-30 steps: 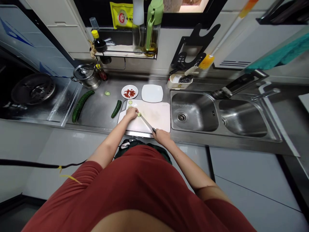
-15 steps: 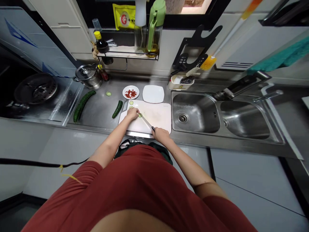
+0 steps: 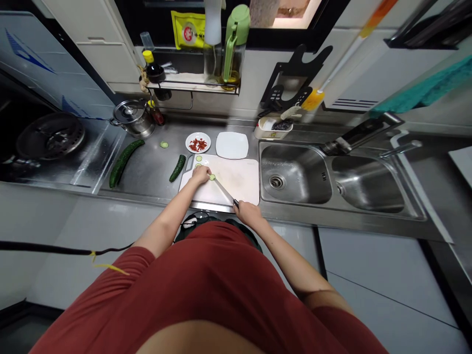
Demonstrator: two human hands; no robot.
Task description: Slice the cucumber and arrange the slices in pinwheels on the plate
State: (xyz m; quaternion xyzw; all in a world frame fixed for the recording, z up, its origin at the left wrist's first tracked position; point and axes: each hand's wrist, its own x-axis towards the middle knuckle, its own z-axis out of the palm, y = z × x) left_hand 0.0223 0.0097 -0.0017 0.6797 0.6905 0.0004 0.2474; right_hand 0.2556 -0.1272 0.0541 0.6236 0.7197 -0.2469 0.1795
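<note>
My left hand (image 3: 201, 174) is closed over the white cutting board (image 3: 239, 177), its fingers bent around a piece of cucumber that they mostly hide. A pale, green-edged cucumber slice (image 3: 212, 177) shows at the fingertips. My right hand (image 3: 248, 213) grips the dark handle of a knife (image 3: 223, 190); the blade points up and left, its tip at that slice. Above my left hand lies another cucumber slice (image 3: 199, 158), with one more partly covered below it. A cut length of cucumber (image 3: 177, 168) rests left of the board.
A whole cucumber (image 3: 125, 162) and a cucumber end (image 3: 164, 144) lie on the steel counter further left. Behind the board stand a plate of chopped red pieces (image 3: 198, 134) and a white square plate (image 3: 232, 145). A double sink (image 3: 295, 196) is to the right, a lidded pot (image 3: 138, 125) back left.
The knife handle and my right hand have dropped slightly toward the board's front edge. My left hand stays at the cucumber. The whole view has shifted a little.
</note>
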